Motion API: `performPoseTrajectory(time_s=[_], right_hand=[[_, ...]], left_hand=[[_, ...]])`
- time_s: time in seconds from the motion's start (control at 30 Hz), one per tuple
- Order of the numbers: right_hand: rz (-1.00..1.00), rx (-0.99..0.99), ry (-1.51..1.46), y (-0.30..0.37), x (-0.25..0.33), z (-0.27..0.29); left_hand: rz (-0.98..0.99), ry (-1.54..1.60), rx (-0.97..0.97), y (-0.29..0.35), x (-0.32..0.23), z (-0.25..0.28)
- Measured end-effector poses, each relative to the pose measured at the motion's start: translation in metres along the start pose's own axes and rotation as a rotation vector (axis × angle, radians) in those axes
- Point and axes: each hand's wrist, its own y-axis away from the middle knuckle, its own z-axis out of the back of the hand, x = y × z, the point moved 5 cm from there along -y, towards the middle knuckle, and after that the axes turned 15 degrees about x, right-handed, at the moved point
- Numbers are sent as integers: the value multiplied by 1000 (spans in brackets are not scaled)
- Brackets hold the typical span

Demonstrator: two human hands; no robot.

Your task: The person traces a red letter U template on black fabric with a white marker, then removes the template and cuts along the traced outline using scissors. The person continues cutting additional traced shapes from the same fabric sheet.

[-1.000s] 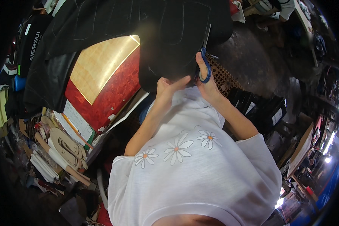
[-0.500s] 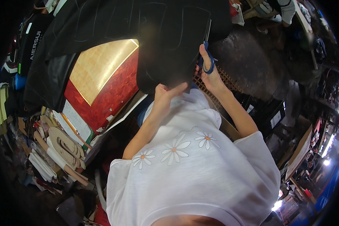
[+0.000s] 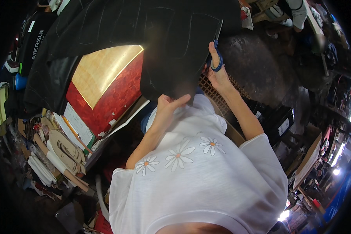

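Observation:
A large black sheet of material (image 3: pixel 171 50) with pale chalk outlines drawn on it hangs toward me over the table's near edge. My left hand (image 3: pixel 167 111) pinches its lower hem, thumb laid along the top. My right hand (image 3: pixel 219 78) grips scissors (image 3: pixel 218 62) by their blue handles, thumb pointing up along them. The blades lean up beside the right edge of the sheet. Whether they are apart is too fine to tell. Some of my right fingers are hidden behind the sheet and the handles.
A red and tan tabletop (image 3: pixel 121 87) shows at left, with a notebook (image 3: pixel 75 123) by its edge. Beyond are grey sole-shaped pieces (image 3: pixel 64 150) and rolls. A brown lattice surface (image 3: pixel 211 91) lies below my right wrist. Clutter lines the right.
My left hand has drawn the hem slightly down toward me. The scissors and my right hand have shifted a little to the right.

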Motion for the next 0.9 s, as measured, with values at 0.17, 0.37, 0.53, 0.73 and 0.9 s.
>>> performPoseTrajectory(time_s=[0.17, 0.37, 0.53, 0.73, 0.9], right_hand=[[-21, -61, 40, 1, -10, 12], [-5, -67, -37, 2, -8, 16], [-35, -105, -20, -1, -7, 18], [-42, 15, 36, 12, -17, 24], [-237, 132, 139, 25, -9, 61]], left_hand=[[-14, 19, 2, 5, -1, 0], [10, 0, -19, 12, 0, 2], [48, 6, -72, 19, 3, 4], [79, 18, -91, 32, 10, 15], [166, -106, -187, 54, 20, 53]])
